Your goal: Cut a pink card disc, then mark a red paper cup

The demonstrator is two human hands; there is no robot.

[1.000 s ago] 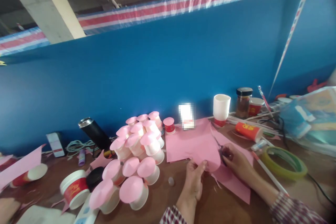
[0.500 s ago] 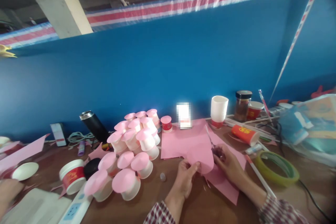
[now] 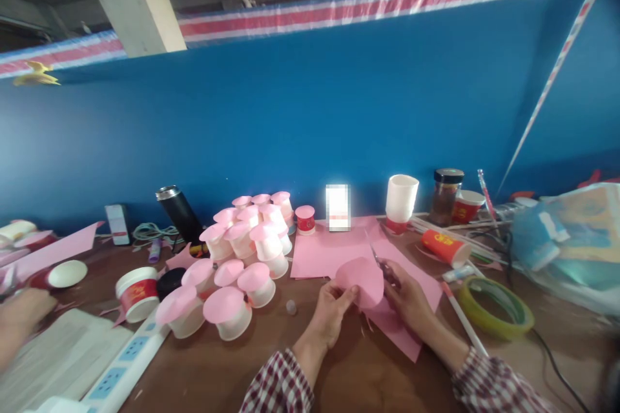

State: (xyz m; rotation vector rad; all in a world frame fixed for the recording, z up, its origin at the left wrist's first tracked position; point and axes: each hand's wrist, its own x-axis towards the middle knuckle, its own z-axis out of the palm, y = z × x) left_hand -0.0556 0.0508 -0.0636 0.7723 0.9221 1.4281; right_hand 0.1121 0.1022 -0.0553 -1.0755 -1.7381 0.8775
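- Pink paper, thin and floppy: the rounded pink piece [image 3: 361,281] stands just in front of the big pink sheet [image 3: 334,251], which lies flat on the brown table [image 3: 271,361].
- The left hand [image 3: 332,313] pinches the piece at its lower left edge, thumb over fingers, closed on the paper.
- The right hand [image 3: 409,297] is curled shut around small scissors [image 3: 380,261], blades pointing up and away at the piece's right edge, over the sheet.
- Judged from its look, the piece is very light, bends easily and would crease or tear under a hard grip; a hold close to the cut line, near the scissors, should keep it from flopping.
- Left of the sheet stands a cluster of pink-topped cups [image 3: 242,251]; right of it lies a roll of green tape [image 3: 496,306].
- Behind the sheet stands a white cup stack [image 3: 402,200].
- Far left of the sheet, another person's hand [image 3: 19,322] shows at the frame edge.
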